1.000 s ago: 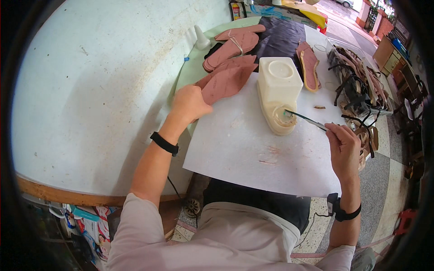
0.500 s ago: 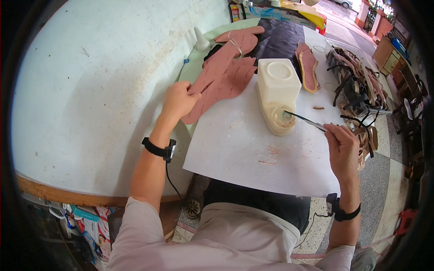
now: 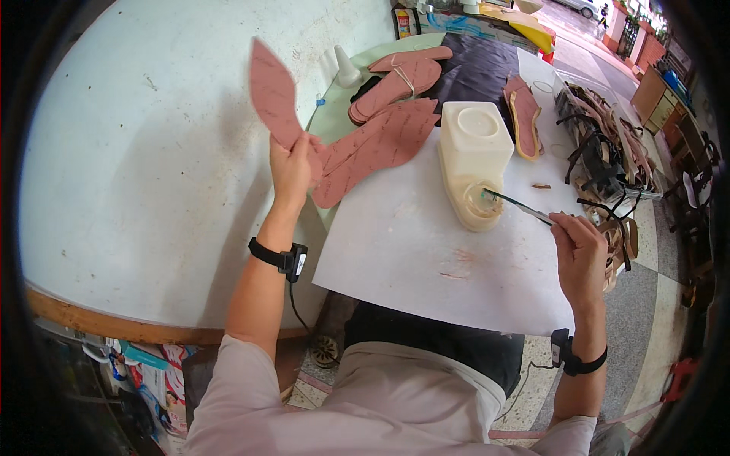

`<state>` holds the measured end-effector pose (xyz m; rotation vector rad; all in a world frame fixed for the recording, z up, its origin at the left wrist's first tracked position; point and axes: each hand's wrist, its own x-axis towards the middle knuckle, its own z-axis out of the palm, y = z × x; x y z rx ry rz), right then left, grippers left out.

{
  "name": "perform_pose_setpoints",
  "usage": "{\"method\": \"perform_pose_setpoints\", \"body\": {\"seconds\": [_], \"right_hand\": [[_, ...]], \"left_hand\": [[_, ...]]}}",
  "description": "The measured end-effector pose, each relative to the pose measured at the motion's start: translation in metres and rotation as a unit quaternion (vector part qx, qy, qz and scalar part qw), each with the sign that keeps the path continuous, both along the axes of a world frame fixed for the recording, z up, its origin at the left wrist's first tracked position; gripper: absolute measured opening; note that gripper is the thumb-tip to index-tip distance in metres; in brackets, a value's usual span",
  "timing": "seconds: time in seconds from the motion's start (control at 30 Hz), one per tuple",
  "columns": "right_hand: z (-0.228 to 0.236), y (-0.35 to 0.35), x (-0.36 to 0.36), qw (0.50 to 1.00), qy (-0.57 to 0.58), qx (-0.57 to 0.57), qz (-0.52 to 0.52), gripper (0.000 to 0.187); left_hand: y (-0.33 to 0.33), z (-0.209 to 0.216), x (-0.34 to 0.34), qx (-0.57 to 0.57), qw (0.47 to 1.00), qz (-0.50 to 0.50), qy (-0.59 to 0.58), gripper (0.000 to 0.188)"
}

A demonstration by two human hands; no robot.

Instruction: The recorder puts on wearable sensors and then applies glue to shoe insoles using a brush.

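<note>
My left hand is closed round the narrow part of a pink shoe insole, raised over the table with its wide end pointing away from me. Just right of that hand lie several more pink insoles, fanned out and overlapping. A cream plastic glue container stands on the white sheet, with a round opening at its near end. My right hand grips a thin dark brush by its near end. The brush's tip rests in the opening, and its bristles are partly hidden there.
A tied bundle of insoles and a white cone lie at the back. Right of the container is a yellow-edged sole. A clear bin of straps stands at the right edge of the white sheet.
My left hand has lifted one insole off the pile and turned it upright, away from the others. The right hand and brush stay nearly in place at the container.
</note>
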<state>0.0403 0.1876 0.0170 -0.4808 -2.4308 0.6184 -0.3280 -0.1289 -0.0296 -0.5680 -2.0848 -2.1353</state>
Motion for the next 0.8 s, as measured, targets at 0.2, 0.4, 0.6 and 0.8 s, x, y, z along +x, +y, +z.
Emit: {"method": "perform_pose_setpoints", "body": {"seconds": [0.2, 0.4, 0.6, 0.8], "right_hand": [[-0.002, 0.000, -0.002, 0.999, 0.033, 0.012, 0.007, 0.013], [-0.001, 0.001, -0.001, 0.999, 0.047, 0.014, 0.007, 0.013], [0.010, -0.009, -0.004, 0.998, 0.053, 0.036, 0.010, 0.013], [0.013, -0.007, -0.001, 0.997, 0.056, 0.048, 0.015, 0.012]], "left_hand": [[-0.004, 0.035, 0.030, 0.116, 0.993, -0.008, -0.010, 0.038], [0.019, 0.060, 0.120, 0.182, 0.982, 0.000, -0.054, 0.037], [0.005, 0.020, 0.150, 0.175, 0.983, -0.035, -0.039, 0.028], [-0.013, 0.032, 0.146, 0.273, 0.957, 0.058, -0.074, 0.028]]}}
